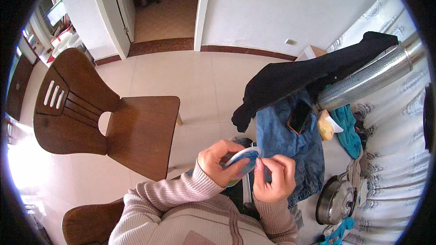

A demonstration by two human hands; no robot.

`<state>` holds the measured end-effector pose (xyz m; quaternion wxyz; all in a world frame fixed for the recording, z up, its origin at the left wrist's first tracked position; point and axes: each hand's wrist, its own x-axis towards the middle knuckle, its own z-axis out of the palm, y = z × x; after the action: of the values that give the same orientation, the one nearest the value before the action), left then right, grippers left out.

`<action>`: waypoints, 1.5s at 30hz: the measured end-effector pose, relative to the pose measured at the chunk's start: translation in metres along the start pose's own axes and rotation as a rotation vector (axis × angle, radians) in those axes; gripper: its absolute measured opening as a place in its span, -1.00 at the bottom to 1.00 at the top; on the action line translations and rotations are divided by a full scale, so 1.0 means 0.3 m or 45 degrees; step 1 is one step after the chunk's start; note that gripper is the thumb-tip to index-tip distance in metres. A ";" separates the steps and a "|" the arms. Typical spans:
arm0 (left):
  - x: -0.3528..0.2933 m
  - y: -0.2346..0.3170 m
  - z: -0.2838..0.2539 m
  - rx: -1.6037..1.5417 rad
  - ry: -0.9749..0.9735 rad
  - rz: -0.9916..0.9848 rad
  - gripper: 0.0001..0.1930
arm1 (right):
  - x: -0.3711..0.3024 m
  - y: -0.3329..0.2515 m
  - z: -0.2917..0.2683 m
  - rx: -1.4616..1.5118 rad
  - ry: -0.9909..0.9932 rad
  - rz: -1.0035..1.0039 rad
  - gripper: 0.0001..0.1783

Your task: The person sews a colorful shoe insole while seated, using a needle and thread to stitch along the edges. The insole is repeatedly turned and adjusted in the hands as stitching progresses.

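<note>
My left hand (215,162) is closed around a round, flat thing with a white rim and blue on its face (246,152). Whether it is a spool, a roll or a lid, I cannot tell. Just to its right, the thumb and fingertips of my right hand (275,178) are pinched together at the rim. Anything between those fingertips is too small to make out. Both hands are above my lap, beside blue denim clothing (277,124). A dark phone (299,116) lies on the denim.
A black garment (290,81) drapes over a perforated metal pipe (374,77) at the right. Below are a teal cloth (347,129) and a metal pot (335,201), near a patterned curtain (393,154). A brown wooden chair (141,131) stands at the left, and a doorway lies ahead.
</note>
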<state>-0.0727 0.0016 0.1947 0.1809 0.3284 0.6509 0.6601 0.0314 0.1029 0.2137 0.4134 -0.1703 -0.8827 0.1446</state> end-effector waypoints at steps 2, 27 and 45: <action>-0.004 -0.002 0.002 -0.094 -0.014 -0.028 -0.79 | 0.016 0.017 0.006 0.081 -0.042 -0.050 -0.87; 0.037 -0.192 0.051 -1.646 -0.700 0.030 -0.65 | 0.015 0.092 -0.026 2.769 -0.319 1.034 -0.85; 0.036 -0.262 0.081 -2.119 -0.971 0.160 -0.65 | 0.035 -0.053 -0.051 0.414 -0.327 -0.397 -0.69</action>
<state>-0.0791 0.0338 0.1184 0.5254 0.3225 -0.1573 0.7715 0.0343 0.0946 0.2366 0.3372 0.0563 -0.9087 0.2396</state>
